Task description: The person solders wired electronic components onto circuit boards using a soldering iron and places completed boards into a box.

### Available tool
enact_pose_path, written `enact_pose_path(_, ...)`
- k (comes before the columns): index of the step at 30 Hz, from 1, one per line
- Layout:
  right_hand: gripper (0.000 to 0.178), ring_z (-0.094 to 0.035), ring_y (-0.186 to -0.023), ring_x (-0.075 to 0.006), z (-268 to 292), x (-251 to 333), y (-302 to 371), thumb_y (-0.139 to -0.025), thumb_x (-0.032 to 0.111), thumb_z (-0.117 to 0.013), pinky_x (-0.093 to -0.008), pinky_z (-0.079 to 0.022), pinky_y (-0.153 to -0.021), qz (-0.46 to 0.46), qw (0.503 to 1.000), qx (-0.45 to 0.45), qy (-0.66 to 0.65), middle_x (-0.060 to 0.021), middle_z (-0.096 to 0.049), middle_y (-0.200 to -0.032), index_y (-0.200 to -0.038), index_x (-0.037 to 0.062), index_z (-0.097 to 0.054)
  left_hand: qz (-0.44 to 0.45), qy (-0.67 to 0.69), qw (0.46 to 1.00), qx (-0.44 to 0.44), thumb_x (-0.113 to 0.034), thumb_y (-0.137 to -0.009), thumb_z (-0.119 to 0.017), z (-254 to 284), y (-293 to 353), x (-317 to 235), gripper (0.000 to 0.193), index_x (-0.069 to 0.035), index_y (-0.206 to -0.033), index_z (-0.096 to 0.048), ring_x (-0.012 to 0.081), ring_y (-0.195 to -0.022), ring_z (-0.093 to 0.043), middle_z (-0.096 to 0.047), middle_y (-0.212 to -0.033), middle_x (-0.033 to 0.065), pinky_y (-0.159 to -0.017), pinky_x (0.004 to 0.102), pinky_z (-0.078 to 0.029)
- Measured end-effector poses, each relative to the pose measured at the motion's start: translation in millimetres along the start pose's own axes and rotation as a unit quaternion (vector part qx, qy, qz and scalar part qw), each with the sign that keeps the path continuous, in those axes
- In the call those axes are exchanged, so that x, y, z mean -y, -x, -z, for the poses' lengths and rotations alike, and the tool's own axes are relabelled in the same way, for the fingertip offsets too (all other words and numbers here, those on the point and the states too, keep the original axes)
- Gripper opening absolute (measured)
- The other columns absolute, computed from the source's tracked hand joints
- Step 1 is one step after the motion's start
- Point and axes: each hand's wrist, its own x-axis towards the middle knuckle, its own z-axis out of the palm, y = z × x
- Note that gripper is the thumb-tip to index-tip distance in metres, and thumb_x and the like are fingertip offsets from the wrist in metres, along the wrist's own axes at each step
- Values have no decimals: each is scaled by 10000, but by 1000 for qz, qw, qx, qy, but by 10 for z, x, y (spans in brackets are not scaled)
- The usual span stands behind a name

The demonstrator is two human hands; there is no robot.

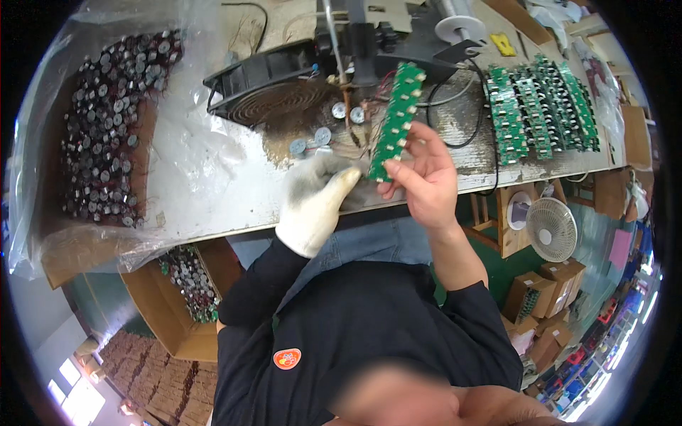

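Observation:
A long green circuit board (395, 128) with a row of small pale parts stands tilted over the front of the bench. My bare right hand (432, 183) pinches its lower end between thumb and fingers. Just left of that end is my left hand (312, 202), in a white glove with grey patches. Its fingers are curled and the thumb points at the board; whatever they hold is hidden. Small round silver parts (323, 135) lie beyond the glove. Behind the board, a thin upright rod (347, 106) reaches down to the bench beside more round parts.
A black fan (273, 84) lies at the back. Many round silver parts with wires (106, 121) fill a plastic-lined box at left. Rows of green boards (508, 117) stand at right, near a black cable (495, 160). Below the bench are a cardboard box (153, 305) and a white fan (552, 229).

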Motion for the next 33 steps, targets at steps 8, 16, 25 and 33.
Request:
enact_pose_path(8, 489, -646, -652, -213, 74, 9, 606, -807, -77, -611, -290, -540, -476, -97, 991, 27, -88, -162, -579, -1016, -1208, 24, -351, -473, -450, 746, -132, -57, -614, -744, 81, 355, 304, 278, -130, -851, -616, 256, -708, -578, -584, -812, 27, -625, 362, -471)
enact_pose_path(16, 283, -516, -720, -103, -78, -130, 1011, -837, 51, -661, -219, -426, -612, 225, 957, 77, 165, -115, -580, -953, -1051, 6, -483, -546, -317, 773, -61, -101, -588, -716, 63, 413, 208, 315, -130, -897, -663, 302, -923, -595, -628, -959, 76, -752, 388, -487)
enact_pose_path(25, 62, -584, -731, -69, -946, -127, 435, -957, 36, -522, -222, -492, -640, 7, 982, 182, -55, -17, -587, -878, -992, 12, -568, -269, 26, 963, -24, -119, -661, -815, 599, 925, -70, 443, 41, -1005, -587, 217, -892, -622, -645, -957, 117, -789, 332, -501)
enact_pose_path(33, 178, -586, -576, -110, -1623, -593, -159, -921, 163, -626, -242, -489, -538, -98, 970, 175, -140, -56, -616, -739, -853, 6, -578, -200, 90, 976, 8, -277, -863, -638, 1559, 622, -141, 417, 26, -1135, -546, 226, -916, -581, -618, -992, 112, -831, 351, -446)
